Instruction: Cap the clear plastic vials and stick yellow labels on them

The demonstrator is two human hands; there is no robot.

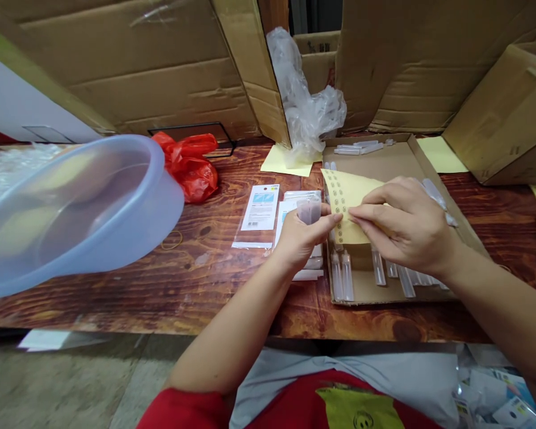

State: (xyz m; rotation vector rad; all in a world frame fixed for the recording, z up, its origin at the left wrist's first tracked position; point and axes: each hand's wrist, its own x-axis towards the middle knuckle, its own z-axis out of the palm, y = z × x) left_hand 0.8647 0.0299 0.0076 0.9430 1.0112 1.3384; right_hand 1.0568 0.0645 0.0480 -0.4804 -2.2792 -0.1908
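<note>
Left hand (301,235): closed round a small clear tube (309,210), held upright just left of the tray (429,164), thumb and forefinger also pinching the sheet's lower left edge; right hand (404,223): fingers pinched on the yellow sticker sheet (346,193), which hangs over the tray's left half, printed with rows of small dark marks.

Tray: shallow cardboard, on the wooden table (196,280); clear tubes (342,277) lie in a row along its near edge, more tubes (360,147) at its far end.

Left of the tray: flat packets (261,214) on the table, partly under the left hand; farther left, a red bag (192,167); farther left again, a large translucent basin (71,208), tilted.

Behind the tray: a crumpled clear plastic bag (306,101), yellow paper (288,162) under it, and cardboard boxes (161,65) standing along the back.

Right of the tray: another yellow sheet (442,155) and a cardboard box (509,113).
</note>
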